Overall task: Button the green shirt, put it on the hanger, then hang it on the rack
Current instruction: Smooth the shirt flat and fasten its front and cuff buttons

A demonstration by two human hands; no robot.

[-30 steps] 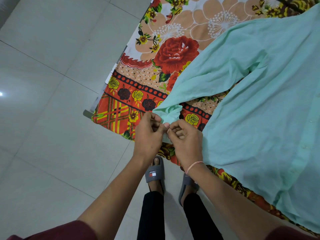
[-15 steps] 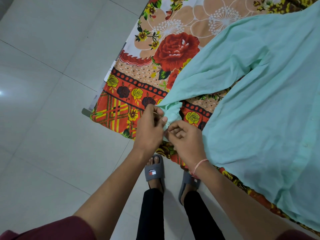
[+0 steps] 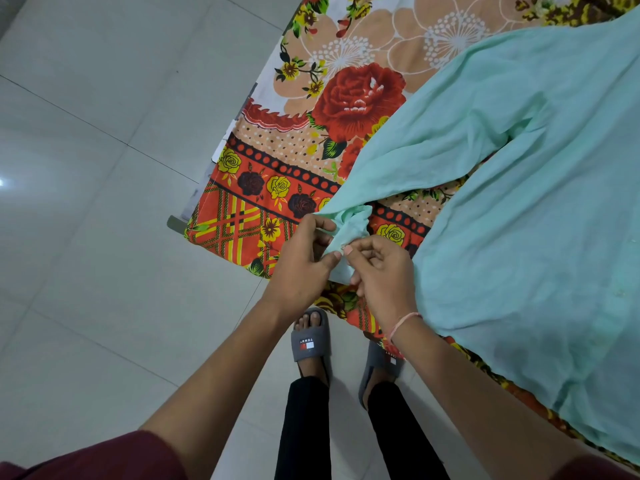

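A pale green shirt [image 3: 519, 209] lies spread over a flowered bed sheet, its body at the right and one long sleeve running down-left to the bed's corner. The bunched sleeve cuff [image 3: 349, 226] hangs over the sheet's edge. My left hand [image 3: 303, 265] pinches the cuff from the left, thumb and fingers curled on the cloth. My right hand [image 3: 382, 271] pinches the same cuff from the right, fingertips meeting the left hand's. No hanger or rack is in view.
The bed with its red, orange and yellow flowered sheet [image 3: 277, 188] fills the upper right; its corner ends near a metal leg [image 3: 175, 223]. White floor tiles [image 3: 104, 237] spread to the left. My feet in grey slippers [image 3: 310, 337] stand at the bed's edge.
Both hands have stayed on the cuff, shifting slightly up toward the bed's edge. The cuff's folds have been turned between the fingertips. The shirt's body has not moved.
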